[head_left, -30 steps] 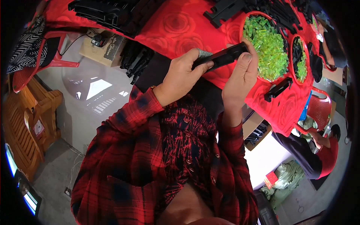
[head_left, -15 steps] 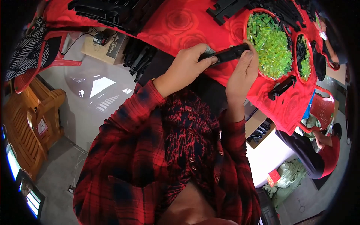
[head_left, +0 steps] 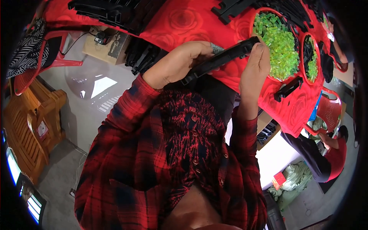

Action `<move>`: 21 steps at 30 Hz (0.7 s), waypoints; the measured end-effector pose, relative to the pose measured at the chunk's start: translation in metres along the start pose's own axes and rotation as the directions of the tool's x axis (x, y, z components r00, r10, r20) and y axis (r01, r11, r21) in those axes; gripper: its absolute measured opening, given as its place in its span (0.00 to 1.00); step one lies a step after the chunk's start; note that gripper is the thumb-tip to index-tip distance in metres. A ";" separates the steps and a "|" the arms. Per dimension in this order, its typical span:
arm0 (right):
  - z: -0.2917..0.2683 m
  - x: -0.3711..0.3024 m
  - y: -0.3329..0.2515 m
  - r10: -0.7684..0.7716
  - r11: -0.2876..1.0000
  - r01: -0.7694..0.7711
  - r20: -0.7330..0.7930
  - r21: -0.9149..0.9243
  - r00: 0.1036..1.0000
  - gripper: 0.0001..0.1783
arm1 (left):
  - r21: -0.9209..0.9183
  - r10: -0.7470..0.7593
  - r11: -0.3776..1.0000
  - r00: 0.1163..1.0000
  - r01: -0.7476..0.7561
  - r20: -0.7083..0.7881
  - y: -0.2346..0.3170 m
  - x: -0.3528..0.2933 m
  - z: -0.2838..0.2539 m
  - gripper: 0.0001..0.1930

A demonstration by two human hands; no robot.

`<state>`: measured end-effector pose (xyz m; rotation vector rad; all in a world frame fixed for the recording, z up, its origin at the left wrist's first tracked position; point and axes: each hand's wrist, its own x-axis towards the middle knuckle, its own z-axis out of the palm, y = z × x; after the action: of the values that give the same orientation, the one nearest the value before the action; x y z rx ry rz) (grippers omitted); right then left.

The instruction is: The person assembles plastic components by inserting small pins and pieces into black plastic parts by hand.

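A long, narrow black plastic part (head_left: 224, 58) is held slantwise between my hands over the front edge of the red-covered table. My left hand (head_left: 177, 63) is closed round its near left portion, the fingers partly hidden behind it. Something grey and textured wraps a fingertip of that hand. At the far right end, my right hand (head_left: 256, 69) grips the part with the thumb in front. Just beyond that hand stands a red-rimmed bowl (head_left: 251, 30) heaped with small clear yellow-green pieces (head_left: 276, 48). Another black part (head_left: 288, 89) lies on the cloth right of my right hand.
A smaller red bowl (head_left: 303, 73) holds black and green pieces. Black plastic parts (head_left: 115, 13) are stacked at the far left of the red tablecloth (head_left: 180, 23), with others at the far right. Another person (head_left: 326, 157) sits at right near a red chair (head_left: 330, 109). A cardboard box (head_left: 103, 48) stands left.
The black part has turned and shifted, so more of its length shows toward the lower left. My left hand has moved left along it; my right hand has moved slightly right.
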<state>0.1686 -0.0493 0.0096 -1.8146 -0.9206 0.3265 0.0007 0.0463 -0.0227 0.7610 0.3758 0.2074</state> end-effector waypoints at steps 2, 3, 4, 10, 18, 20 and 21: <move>-0.001 -0.001 0.002 -0.009 1.000 0.009 -0.005 0.014 1.000 0.21 | -0.152 -0.095 0.985 0.993 0.084 -0.066 0.000 0.000 0.001 0.25; -0.001 -0.001 0.004 -0.009 1.000 0.009 -0.005 0.014 1.000 0.21 | -0.152 -0.095 0.985 0.993 0.084 -0.066 -0.001 0.000 0.001 0.25; -0.002 -0.001 0.007 0.005 1.000 -0.005 -0.005 0.030 1.000 0.22 | -0.152 -0.095 0.985 0.993 0.084 -0.070 -0.001 0.000 0.001 0.25; 0.003 -0.009 0.018 0.062 0.996 -0.064 0.034 0.061 0.998 0.23 | -0.087 -0.089 0.993 0.992 0.081 -0.094 -0.005 -0.009 0.003 0.21; 0.035 -0.047 0.015 0.227 0.957 -0.277 0.368 0.088 0.902 0.23 | 0.502 0.022 0.833 0.893 0.232 -0.449 -0.019 -0.063 -0.002 0.10; 0.028 -0.051 0.009 0.211 0.970 -0.240 0.341 0.046 0.916 0.22 | 0.554 0.055 0.792 0.874 0.257 -0.483 -0.019 -0.067 -0.004 0.10; 0.024 -0.051 0.008 0.196 0.978 -0.207 0.315 0.002 0.929 0.21 | 0.772 0.237 0.574 0.846 0.275 -0.477 -0.022 -0.069 -0.006 0.10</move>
<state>0.1235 -0.0717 -0.0176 -1.8595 -0.9362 0.7754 -0.0639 0.0125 -0.0243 1.6584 1.0795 0.2193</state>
